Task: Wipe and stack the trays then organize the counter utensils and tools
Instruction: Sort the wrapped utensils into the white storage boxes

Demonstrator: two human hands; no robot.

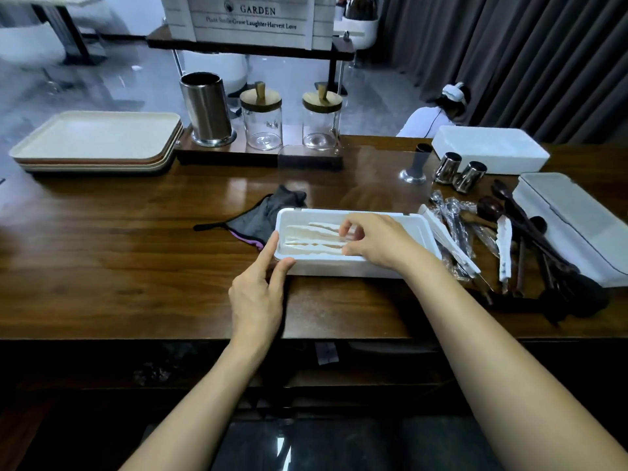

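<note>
An open white box (421, 239) sits mid-counter with white plastic tongs (312, 237) lying inside. My right hand (377, 241) reaches into the box, its fingertips pinching the tongs' near ends. My left hand (260, 287) rests at the box's front left corner, forefinger and thumb straight against the rim. A stack of cream and brown trays (98, 141) lies at the far left. A dark grey cloth (261, 215) lies just left of the box.
Right of the box lie dark wooden spoons (530, 239), wrapped cutlery (452, 215), another white tong (504, 246) and two closed white boxes (574, 219). Behind stand a steel canister (205, 108), two glass jars (261, 120), small steel cups (458, 171). A person sits beyond the counter.
</note>
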